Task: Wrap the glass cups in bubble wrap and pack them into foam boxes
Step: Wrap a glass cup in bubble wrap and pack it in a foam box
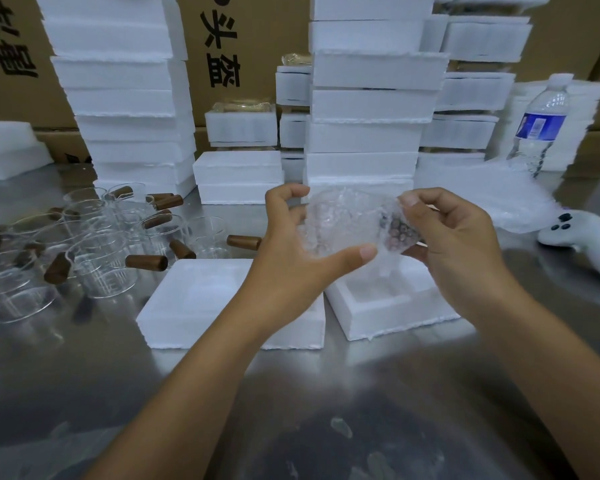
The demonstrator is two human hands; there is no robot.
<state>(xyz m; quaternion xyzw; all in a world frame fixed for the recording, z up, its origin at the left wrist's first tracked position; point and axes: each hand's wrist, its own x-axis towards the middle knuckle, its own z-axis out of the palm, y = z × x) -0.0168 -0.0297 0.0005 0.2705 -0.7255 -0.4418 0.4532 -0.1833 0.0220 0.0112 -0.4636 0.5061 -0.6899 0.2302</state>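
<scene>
Both hands hold a glass cup wrapped in bubble wrap (347, 225) in the air above the table's middle. My left hand (291, 251) cups its left side, thumb under it. My right hand (454, 244) pinches the wrap at the right end, where the brown wooden handle shows through. Below them lie two open foam box halves: one (201, 306) on the left, one (388, 306) with a square recess on the right. Several bare glass cups with brown handles (97, 247) stand and lie at the left.
Tall stacks of white foam boxes (361, 109) rise at the back, in front of cardboard cartons. A sheet pile of bubble wrap (482, 192), a water bottle (541, 123) and a white controller (582, 237) sit at the right on the steel table (326, 393).
</scene>
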